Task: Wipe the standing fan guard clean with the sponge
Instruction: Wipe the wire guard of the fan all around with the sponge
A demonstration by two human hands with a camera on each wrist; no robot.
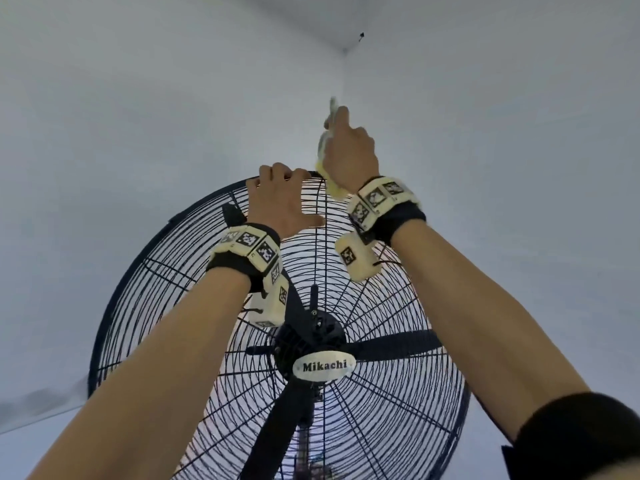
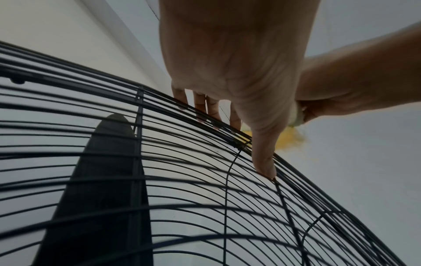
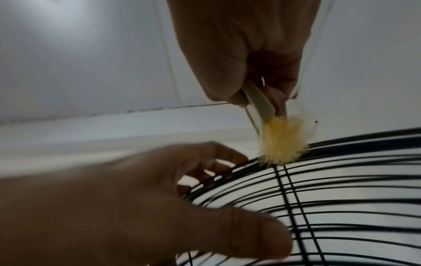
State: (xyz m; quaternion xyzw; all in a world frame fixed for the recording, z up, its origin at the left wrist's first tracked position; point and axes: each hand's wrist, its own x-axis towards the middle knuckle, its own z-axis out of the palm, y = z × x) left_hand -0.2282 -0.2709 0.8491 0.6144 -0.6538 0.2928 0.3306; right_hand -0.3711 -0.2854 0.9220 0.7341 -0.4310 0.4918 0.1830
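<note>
The black wire fan guard (image 1: 398, 306) fills the lower head view. At its top rim my left hand (image 1: 280, 199) grips the guard, fingers curled over the edge and thumb on the front wires (image 2: 205, 198). My right hand (image 1: 349, 150) is just right of it, above the rim, holding the sponge (image 1: 332, 187) by a pale handle. The right wrist view shows the sponge's fuzzy yellow head (image 3: 282, 142) touching the guard's top wires (image 3: 341, 180), beside my left hand (image 3: 114, 207). From the left wrist view the sponge (image 2: 289, 138) peeks out behind my left hand (image 2: 227, 72).
Black fan blades (image 1: 391, 344) and a white "Mikachi" badge (image 1: 323, 366) sit behind the guard. One blade (image 2: 102, 180) shows through the wires near my left hand. White walls meet in a corner (image 1: 343, 81) behind the fan.
</note>
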